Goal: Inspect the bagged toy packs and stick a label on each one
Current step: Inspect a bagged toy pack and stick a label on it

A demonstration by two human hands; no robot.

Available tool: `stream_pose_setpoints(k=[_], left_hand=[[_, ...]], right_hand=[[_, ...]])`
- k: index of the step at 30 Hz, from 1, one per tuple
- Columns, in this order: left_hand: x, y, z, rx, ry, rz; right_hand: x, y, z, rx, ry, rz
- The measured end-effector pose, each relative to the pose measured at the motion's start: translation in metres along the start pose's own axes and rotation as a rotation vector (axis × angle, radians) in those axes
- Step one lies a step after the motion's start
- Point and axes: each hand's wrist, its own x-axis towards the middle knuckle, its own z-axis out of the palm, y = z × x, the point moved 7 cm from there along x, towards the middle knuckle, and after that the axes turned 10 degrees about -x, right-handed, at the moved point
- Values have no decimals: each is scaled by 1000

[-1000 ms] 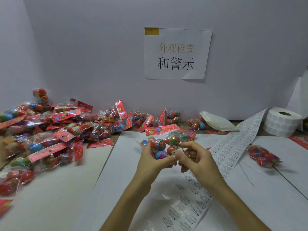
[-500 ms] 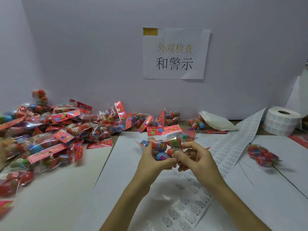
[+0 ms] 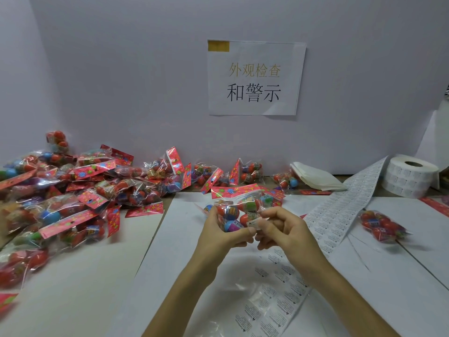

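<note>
While the left hand (image 3: 218, 237) grips the toy pack (image 3: 239, 210) above the middle of the desk (image 3: 73, 288), the right hand (image 3: 284, 232) pinches a small warning label (image 3: 254, 223) against its lower part, so this pack looks nearly done; one lone pack (image 3: 381, 226) lies at the right, perhaps finished; a large heap of packs (image 3: 73, 195) at the left seemingly awaits labels. Nothing blocks the hands; the label strip (image 3: 340, 215) trails beneath them from the roll (image 3: 410, 176).

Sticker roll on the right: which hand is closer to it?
Right. The right hand sits left of the sticker roll, pinching a label at the held pack; the left hand grips that pack, farther left.
</note>
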Motion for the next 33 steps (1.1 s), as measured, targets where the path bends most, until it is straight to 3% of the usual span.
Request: stream_pose_setpoints(k=[7, 12, 16, 18, 27, 33], left_hand=[[-2, -2, 3, 30, -66, -39], [-4, -1, 10, 35, -127, -40], [-2, -2, 2, 20, 32, -11], [1, -3, -4, 11, 89, 6], [0, -3, 1, 146, 21, 31], [-4, -4, 9, 152, -42, 67]], right_hand=[[1, 2, -3, 96, 18, 15], [1, 4, -9, 1, 54, 16], [0, 2, -8, -270, 96, -61], [-1, 2, -7, -296, 97, -51], [2, 5, -5, -43, 30, 59], [3, 15, -12, -42, 101, 119]])
